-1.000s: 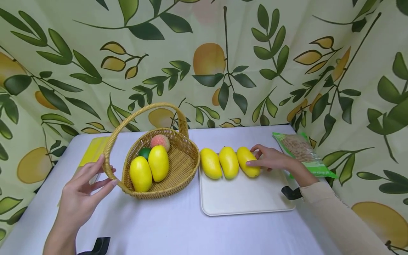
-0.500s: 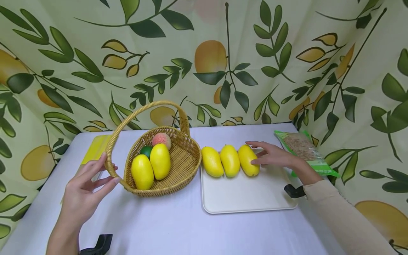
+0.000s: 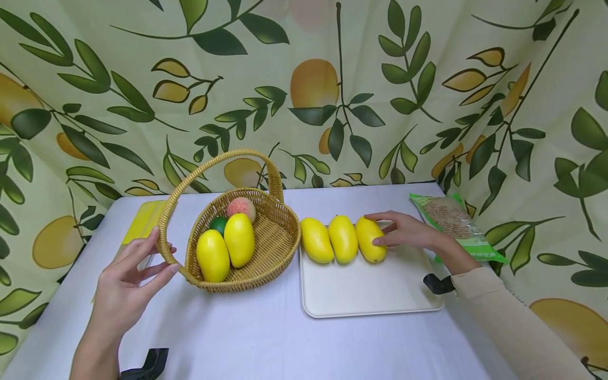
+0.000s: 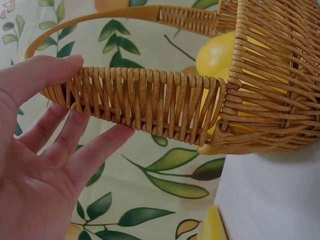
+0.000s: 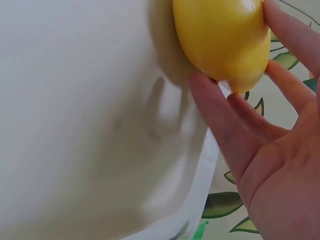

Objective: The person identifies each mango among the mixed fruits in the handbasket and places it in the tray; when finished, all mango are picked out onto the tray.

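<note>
My left hand [image 3: 124, 285] pinches the handle of a wicker basket [image 3: 285, 248] between thumb and fingers; the left wrist view shows the thumb over the woven handle [image 4: 145, 102] and fingertips beneath it. Inside the basket lie two yellow mangoes [image 3: 212, 256], a green round fruit [image 3: 218, 225], partly hidden, and a pink peach [image 3: 241, 208]. Three more mangoes stand in a row across the back edge of a white tray [image 3: 366, 290]. My right hand [image 3: 404, 229] holds the rightmost mango [image 3: 371, 240], thumb and fingers around its right side and far end.
A green-and-clear packet [image 3: 451, 219] lies right of the tray, behind my right forearm. A flat yellow item [image 3: 144, 219] lies at the left, partly behind my left hand. Leaf-patterned cloth [image 3: 313, 126] hangs behind the white-covered table [image 3: 228, 338].
The rightmost mango has turned slightly, its near end swinging left, with my right hand at it. My left hand stays on the basket handle. The whole head view has shifted a little.
</note>
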`<state>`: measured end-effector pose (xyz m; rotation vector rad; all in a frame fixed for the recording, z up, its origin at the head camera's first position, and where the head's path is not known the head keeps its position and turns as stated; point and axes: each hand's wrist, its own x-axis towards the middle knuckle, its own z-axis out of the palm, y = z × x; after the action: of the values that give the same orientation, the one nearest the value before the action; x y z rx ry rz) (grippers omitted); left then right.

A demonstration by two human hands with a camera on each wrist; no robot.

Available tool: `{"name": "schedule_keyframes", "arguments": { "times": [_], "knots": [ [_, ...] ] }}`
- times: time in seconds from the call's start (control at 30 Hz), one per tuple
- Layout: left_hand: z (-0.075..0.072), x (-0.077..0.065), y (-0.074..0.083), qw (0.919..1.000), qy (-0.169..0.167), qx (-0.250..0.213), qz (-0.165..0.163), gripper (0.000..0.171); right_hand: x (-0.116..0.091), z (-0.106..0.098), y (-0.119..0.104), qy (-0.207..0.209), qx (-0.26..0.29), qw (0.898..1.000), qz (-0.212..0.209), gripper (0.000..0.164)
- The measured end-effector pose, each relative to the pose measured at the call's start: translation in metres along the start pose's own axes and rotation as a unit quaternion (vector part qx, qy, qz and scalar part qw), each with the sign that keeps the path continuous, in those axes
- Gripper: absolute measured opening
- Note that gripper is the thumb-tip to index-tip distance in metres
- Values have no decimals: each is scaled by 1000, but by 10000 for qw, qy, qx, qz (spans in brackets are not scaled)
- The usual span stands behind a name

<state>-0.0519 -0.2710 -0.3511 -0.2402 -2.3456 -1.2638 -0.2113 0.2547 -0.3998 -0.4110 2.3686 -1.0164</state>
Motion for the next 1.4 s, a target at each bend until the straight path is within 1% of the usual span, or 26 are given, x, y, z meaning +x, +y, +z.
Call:
{"name": "schedule_keyframes", "arguments": {
  "times": [0.1, 0.17, 0.33, 0.47, 0.6, 0.77, 0.9, 1.03, 1.17, 1.33, 1.4],
  "knots": [
    [0, 0, 0, 10000, 4, 2, 1, 86, -1, -1, -1, 100, -172, 9998, -6, 74],
    [0, -1, 1, 10000, 12, -8, -17, 86, 0, -2, -2, 217, -401, 9989, -56, 74],
    [0, -1, 0, 10000, 12, -17, -2, 86, 1, -10, -10, 529, -898, 9941, -314, 75],
    [0, -1, 0, 10000, 18, -13, -2, 86, 2, -19, -22, 593, -937, 9922, -564, 74],
    [0, -1, 0, 10000, 29, 23, -21, 86, 5, -26, -35, 554, -840, 9922, -739, 76],
    [0, -2, 0, 10000, 48, 0, -19, 86, 11, -25, -52, 492, -728, 9900, -1107, 77],
    [1, -2, -2, 9996, 33, -184, 188, 87, 16, -19, -65, 376, -599, 9879, -1381, 75],
    [0, -2, -3, 9987, 1, -345, 380, 88, 25, -11, -80, 199, -406, 9868, -1557, 74],
    [-1, -2, -3, 9989, 3, -306, 361, 88, 38, -2, -97, 26, -342, 9843, -1729, 73],
    [-1, -1, -4, 9984, -41, -349, 441, 88, 53, 8, -121, -172, -414, 9810, -1885, 74],
    [-1, -1, -4, 9985, -58, -345, 425, 88, 57, 12, -130, -263, -498, 9788, -1969, 74]
  ]
}}
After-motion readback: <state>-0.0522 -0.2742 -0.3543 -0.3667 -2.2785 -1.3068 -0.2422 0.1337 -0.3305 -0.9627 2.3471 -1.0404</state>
